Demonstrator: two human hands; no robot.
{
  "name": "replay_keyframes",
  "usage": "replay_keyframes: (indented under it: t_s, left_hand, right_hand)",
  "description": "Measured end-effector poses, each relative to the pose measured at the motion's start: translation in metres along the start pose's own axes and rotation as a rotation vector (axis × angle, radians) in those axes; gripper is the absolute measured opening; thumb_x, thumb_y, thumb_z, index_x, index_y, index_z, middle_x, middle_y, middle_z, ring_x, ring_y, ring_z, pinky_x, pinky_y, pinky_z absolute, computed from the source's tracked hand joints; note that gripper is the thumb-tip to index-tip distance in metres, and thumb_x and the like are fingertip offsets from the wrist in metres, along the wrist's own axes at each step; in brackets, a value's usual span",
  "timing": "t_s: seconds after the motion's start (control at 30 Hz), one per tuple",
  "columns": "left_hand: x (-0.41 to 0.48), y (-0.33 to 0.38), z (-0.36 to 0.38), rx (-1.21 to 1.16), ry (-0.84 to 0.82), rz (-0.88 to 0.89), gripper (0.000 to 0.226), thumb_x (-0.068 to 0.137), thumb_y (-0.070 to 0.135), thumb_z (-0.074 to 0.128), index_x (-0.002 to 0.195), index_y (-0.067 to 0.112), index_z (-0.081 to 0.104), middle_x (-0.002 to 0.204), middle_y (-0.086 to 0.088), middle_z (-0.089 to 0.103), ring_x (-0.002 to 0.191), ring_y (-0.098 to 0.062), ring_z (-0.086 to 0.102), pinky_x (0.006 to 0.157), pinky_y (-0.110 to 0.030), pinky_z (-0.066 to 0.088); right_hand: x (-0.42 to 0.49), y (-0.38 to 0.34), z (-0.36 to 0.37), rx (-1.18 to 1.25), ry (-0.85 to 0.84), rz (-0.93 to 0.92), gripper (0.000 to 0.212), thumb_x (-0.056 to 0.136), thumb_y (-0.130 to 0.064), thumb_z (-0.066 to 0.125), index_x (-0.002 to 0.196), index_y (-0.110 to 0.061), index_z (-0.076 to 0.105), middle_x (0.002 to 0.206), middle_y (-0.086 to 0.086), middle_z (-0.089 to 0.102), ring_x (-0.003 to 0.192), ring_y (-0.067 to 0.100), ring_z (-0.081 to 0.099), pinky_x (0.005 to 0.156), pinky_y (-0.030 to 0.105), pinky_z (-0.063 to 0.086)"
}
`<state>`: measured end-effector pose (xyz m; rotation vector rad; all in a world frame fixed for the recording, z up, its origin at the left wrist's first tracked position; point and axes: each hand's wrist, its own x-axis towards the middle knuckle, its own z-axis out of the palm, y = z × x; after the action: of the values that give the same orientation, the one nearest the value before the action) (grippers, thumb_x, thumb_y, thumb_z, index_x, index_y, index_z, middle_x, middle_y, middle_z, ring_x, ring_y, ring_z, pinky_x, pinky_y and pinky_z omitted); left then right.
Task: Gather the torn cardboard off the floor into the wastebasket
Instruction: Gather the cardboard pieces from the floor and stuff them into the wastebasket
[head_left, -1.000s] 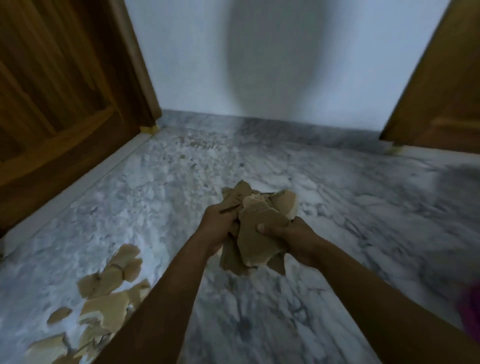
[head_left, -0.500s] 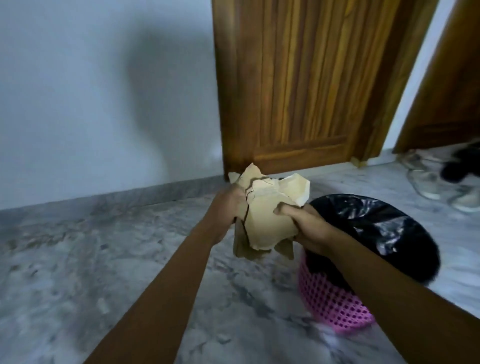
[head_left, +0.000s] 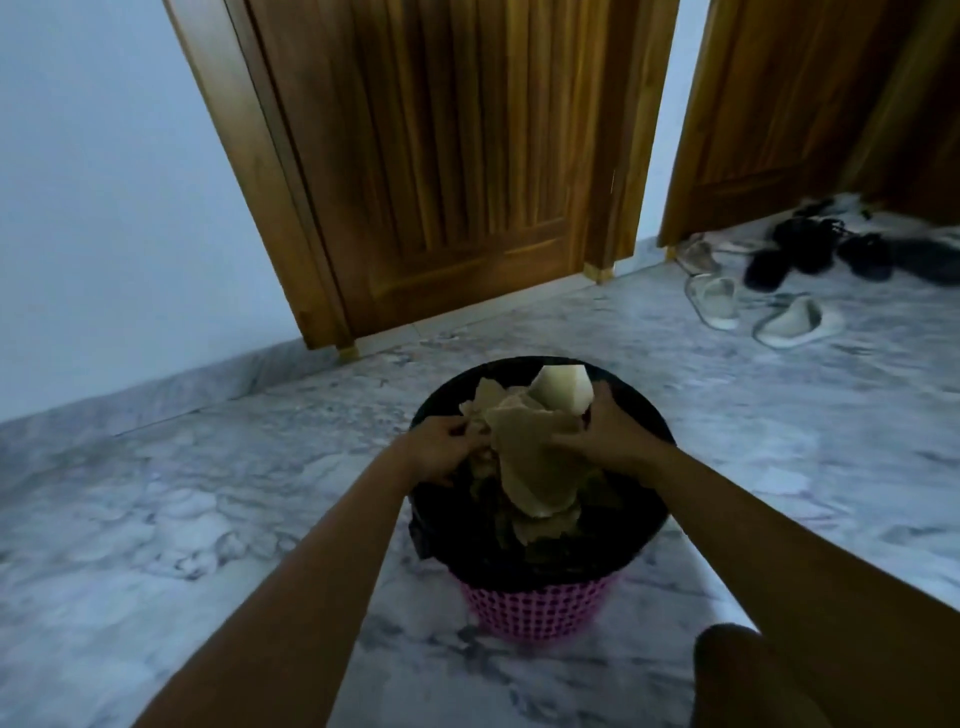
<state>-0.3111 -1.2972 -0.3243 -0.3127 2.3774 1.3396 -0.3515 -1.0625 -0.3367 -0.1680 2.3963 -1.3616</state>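
Over the wastebasket (head_left: 535, 613), your left hand (head_left: 434, 452) closes its fingers on the left edge of the torn cardboard (head_left: 530, 457), and your right hand (head_left: 605, 441) closes on the right edge, so the bundle hangs just above the black liner (head_left: 447, 525). I judge the pieces light, stiff and loose; hold them from both sides, otherwise small ones may slip out
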Motion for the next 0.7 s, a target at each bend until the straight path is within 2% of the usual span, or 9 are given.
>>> replay_keyframes:
  t_s: [0.07, 0.13, 0.23, 0.3, 0.37, 0.43, 0.5, 0.6, 0.7]
  left_hand:
    - [0.007, -0.009, -0.001, 0.0, 0.026, 0.023, 0.058, 0.092, 0.043, 0.062, 0.145, 0.029, 0.041, 0.13, -0.007, 0.061, 0.103, -0.025, 0.065, 0.08, -0.035, 0.058]
    - [0.01, -0.01, -0.007, -0.004, 0.157, 0.095, 0.057, 0.092, 0.039, 0.064, 0.143, 0.024, 0.045, 0.118, -0.005, 0.067, 0.095, -0.022, 0.069, 0.082, -0.04, 0.06]
    - [0.008, -0.007, -0.028, 0.022, 0.363, 0.233, 0.031, 0.093, 0.042, 0.061, 0.119, 0.025, 0.066, 0.093, 0.003, 0.072, 0.084, -0.016, 0.071, 0.081, -0.044, 0.06]
    - [0.001, -0.012, -0.05, 0.019, 0.524, 0.328, 0.024, 0.093, 0.045, 0.055, 0.099, 0.028, 0.071, 0.088, 0.006, 0.074, 0.082, -0.015, 0.071, 0.079, -0.045, 0.06]
    - [-0.011, -0.035, -0.075, -0.077, 0.691, 0.383, 0.024, 0.094, 0.037, 0.05, 0.085, 0.029, 0.071, 0.087, 0.005, 0.074, 0.082, -0.016, 0.072, 0.077, -0.045, 0.06]
    - [-0.034, -0.071, -0.101, -0.146, 0.839, 0.338, 0.028, 0.092, 0.035, 0.047, 0.08, 0.026, 0.071, 0.084, 0.004, 0.075, 0.083, -0.016, 0.072, 0.079, -0.045, 0.06]
    - [-0.069, -0.114, -0.123, -0.148, 0.94, 0.227, 0.028, 0.09, 0.036, 0.048, 0.084, 0.024, 0.073, 0.083, 0.005, 0.076, 0.082, -0.013, 0.073, 0.081, -0.043, 0.06]
    - [-0.142, -0.176, -0.143, -0.121, 1.045, 0.028, 0.021, 0.092, 0.036, 0.052, 0.088, 0.029, 0.072, 0.085, 0.008, 0.075, 0.083, -0.008, 0.072, 0.084, -0.039, 0.059]
    - [-0.23, -0.225, -0.154, -0.09, 1.173, -0.185, 0.023, 0.094, 0.039, 0.053, 0.098, 0.026, 0.071, 0.091, 0.005, 0.075, 0.09, -0.014, 0.07, 0.089, -0.036, 0.056]
  right_hand:
    - [0.0, 0.002, 0.0, -0.123, -0.009, 0.004, 0.099, 0.082, -0.04, 0.079, 0.154, -0.022, 0.014, 0.146, 0.012, 0.041, 0.123, 0.033, 0.053, 0.095, 0.041, 0.051]
    - [0.002, -0.005, 0.004, -0.226, 0.003, -0.042, 0.09, 0.083, -0.043, 0.078, 0.152, -0.022, 0.024, 0.146, 0.009, 0.042, 0.125, 0.03, 0.051, 0.094, 0.037, 0.049]
    - [0.011, -0.03, 0.02, -0.253, 0.05, -0.141, 0.053, 0.091, -0.04, 0.07, 0.136, -0.025, 0.048, 0.128, 0.0, 0.055, 0.113, 0.021, 0.057, 0.084, 0.031, 0.049]
    - [0.022, -0.053, 0.045, -0.233, 0.078, -0.234, 0.027, 0.095, -0.036, 0.066, 0.119, -0.027, 0.058, 0.108, -0.006, 0.061, 0.095, 0.014, 0.062, 0.079, 0.033, 0.055]
    - [0.033, -0.079, 0.086, -0.225, 0.092, -0.343, 0.014, 0.096, -0.035, 0.064, 0.107, -0.027, 0.061, 0.095, -0.007, 0.062, 0.083, 0.012, 0.062, 0.074, 0.035, 0.055]
    - [0.038, -0.105, 0.137, -0.209, 0.048, -0.456, 0.009, 0.094, -0.033, 0.064, 0.101, -0.027, 0.063, 0.088, -0.007, 0.065, 0.08, 0.014, 0.063, 0.07, 0.034, 0.054]
    - [0.037, -0.129, 0.191, -0.211, -0.029, -0.54, 0.009, 0.088, -0.032, 0.066, 0.097, -0.03, 0.065, 0.087, -0.005, 0.067, 0.083, 0.018, 0.064, 0.072, 0.032, 0.055]
    - [0.014, -0.161, 0.271, -0.249, -0.22, -0.592, 0.011, 0.084, -0.035, 0.068, 0.095, -0.034, 0.067, 0.092, -0.002, 0.068, 0.084, 0.02, 0.066, 0.076, 0.03, 0.056]
    - [-0.03, -0.188, 0.342, -0.3, -0.431, -0.671, 0.012, 0.084, -0.038, 0.069, 0.095, -0.035, 0.067, 0.092, -0.007, 0.065, 0.083, 0.02, 0.068, 0.081, 0.035, 0.058]
